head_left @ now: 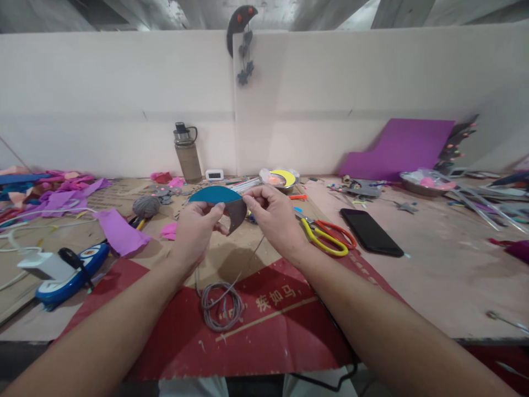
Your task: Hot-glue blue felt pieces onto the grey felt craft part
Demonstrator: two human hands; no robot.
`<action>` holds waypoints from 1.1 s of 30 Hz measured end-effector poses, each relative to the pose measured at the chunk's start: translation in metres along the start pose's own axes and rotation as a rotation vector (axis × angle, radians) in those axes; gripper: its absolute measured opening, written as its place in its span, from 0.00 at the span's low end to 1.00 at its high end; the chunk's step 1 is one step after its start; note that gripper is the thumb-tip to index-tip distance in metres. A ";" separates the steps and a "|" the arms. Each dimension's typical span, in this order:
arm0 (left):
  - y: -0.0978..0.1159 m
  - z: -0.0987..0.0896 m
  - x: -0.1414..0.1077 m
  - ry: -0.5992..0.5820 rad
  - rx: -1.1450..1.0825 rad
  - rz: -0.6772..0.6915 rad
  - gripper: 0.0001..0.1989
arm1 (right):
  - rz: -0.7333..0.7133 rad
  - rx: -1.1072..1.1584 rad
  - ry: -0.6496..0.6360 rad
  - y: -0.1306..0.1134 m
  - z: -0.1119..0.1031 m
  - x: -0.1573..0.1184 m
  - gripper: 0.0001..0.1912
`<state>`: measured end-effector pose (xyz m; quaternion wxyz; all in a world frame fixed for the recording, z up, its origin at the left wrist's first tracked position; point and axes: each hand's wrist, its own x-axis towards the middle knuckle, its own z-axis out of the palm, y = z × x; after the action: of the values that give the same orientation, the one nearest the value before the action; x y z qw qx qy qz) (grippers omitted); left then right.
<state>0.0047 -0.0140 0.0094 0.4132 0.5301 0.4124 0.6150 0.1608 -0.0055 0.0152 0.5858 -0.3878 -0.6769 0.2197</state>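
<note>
Above the red sheet (264, 331), both hands (196, 229) (270, 215) pinch a teal-and-grey crescent piece (217, 195) between fingers and thumbs.

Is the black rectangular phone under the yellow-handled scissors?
No, the black rectangular phone lies beside the yellow-handled scissors, to their right.

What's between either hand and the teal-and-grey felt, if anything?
Nothing visible. Left hand and right hand both have fingers on the felt, at opposite ends. The cord coil sits below on the red sheet, clear of both.
</note>
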 end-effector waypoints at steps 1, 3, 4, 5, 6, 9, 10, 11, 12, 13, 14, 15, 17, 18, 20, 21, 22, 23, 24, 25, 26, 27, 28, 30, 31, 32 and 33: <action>0.001 0.001 0.000 -0.017 -0.039 -0.015 0.12 | 0.032 0.029 -0.013 0.001 0.001 0.001 0.07; 0.004 0.003 -0.001 -0.040 -0.139 -0.058 0.12 | 0.094 0.094 -0.032 0.003 0.002 0.002 0.08; 0.005 0.004 -0.001 -0.048 -0.188 -0.084 0.11 | 0.124 0.130 -0.041 0.004 0.003 0.003 0.09; 0.006 0.005 0.000 -0.056 -0.231 -0.110 0.11 | 0.155 0.170 -0.048 0.005 0.004 0.004 0.10; 0.006 0.005 0.000 -0.062 -0.266 -0.134 0.10 | 0.187 0.215 -0.054 0.007 0.005 0.005 0.11; 0.006 0.003 0.003 -0.064 -0.333 -0.192 0.09 | 0.289 0.354 -0.074 0.009 0.007 0.005 0.13; 0.005 0.002 0.003 -0.060 -0.344 -0.203 0.09 | 0.316 0.386 -0.077 0.009 0.008 0.005 0.13; 0.005 0.002 0.004 -0.064 -0.347 -0.209 0.09 | 0.334 0.405 -0.078 0.009 0.009 0.005 0.14; 0.004 0.002 0.004 -0.078 -0.341 -0.209 0.10 | 0.343 0.413 -0.080 0.009 0.009 0.004 0.14; 0.004 0.002 0.003 -0.097 -0.325 -0.208 0.10 | 0.345 0.411 -0.083 0.008 0.009 0.003 0.14; 0.004 0.002 0.003 -0.116 -0.306 -0.206 0.11 | 0.340 0.405 -0.089 0.007 0.010 0.002 0.14; 0.004 0.002 0.003 -0.132 -0.288 -0.203 0.10 | 0.333 0.395 -0.101 0.005 0.010 0.001 0.14; 0.003 0.002 0.002 -0.142 -0.263 -0.196 0.10 | 0.315 0.377 -0.131 0.002 0.010 -0.001 0.13; 0.003 0.001 0.002 -0.145 -0.254 -0.197 0.10 | 0.307 0.375 -0.144 0.000 0.010 -0.002 0.12; 0.002 0.000 0.003 -0.153 -0.241 -0.212 0.09 | 0.296 0.385 -0.157 -0.002 0.010 -0.004 0.11; 0.002 -0.002 0.003 -0.157 -0.240 -0.225 0.09 | 0.295 0.398 -0.159 -0.003 0.010 -0.004 0.10; 0.001 -0.003 0.004 -0.159 -0.246 -0.237 0.08 | 0.297 0.418 -0.160 -0.003 0.010 -0.005 0.10; 0.001 -0.004 0.005 -0.163 -0.259 -0.245 0.08 | 0.303 0.442 -0.165 -0.003 0.010 -0.005 0.11; 0.000 -0.005 0.006 -0.171 -0.275 -0.247 0.08 | 0.313 0.469 -0.173 -0.002 0.011 -0.005 0.12; 0.000 -0.006 0.006 -0.181 -0.288 -0.245 0.07 | 0.327 0.498 -0.187 -0.001 0.011 -0.005 0.12; -0.001 -0.006 0.007 -0.191 -0.292 -0.241 0.07 | 0.343 0.526 -0.201 0.000 0.011 -0.004 0.13; -0.001 -0.007 0.008 -0.197 -0.288 -0.236 0.07 | 0.360 0.550 -0.211 0.001 0.011 -0.004 0.13; -0.002 -0.007 0.009 -0.196 -0.277 -0.231 0.08 | 0.376 0.567 -0.221 0.002 0.012 -0.003 0.14; -0.003 -0.007 0.009 -0.178 -0.251 -0.224 0.09 | 0.400 0.589 -0.238 0.006 0.012 -0.002 0.14; -0.003 -0.007 0.010 -0.164 -0.241 -0.224 0.09 | 0.409 0.598 -0.246 0.007 0.012 -0.002 0.14; -0.003 -0.006 0.009 -0.147 -0.233 -0.224 0.10 | 0.417 0.606 -0.255 0.008 0.011 -0.002 0.14; -0.002 -0.005 0.009 -0.127 -0.226 -0.224 0.11 | 0.422 0.610 -0.264 0.008 0.011 -0.002 0.14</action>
<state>-0.0015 -0.0052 0.0094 0.5613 0.4687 0.3702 0.5729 0.1520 -0.0004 0.0056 0.5240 -0.2950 -0.5553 0.5745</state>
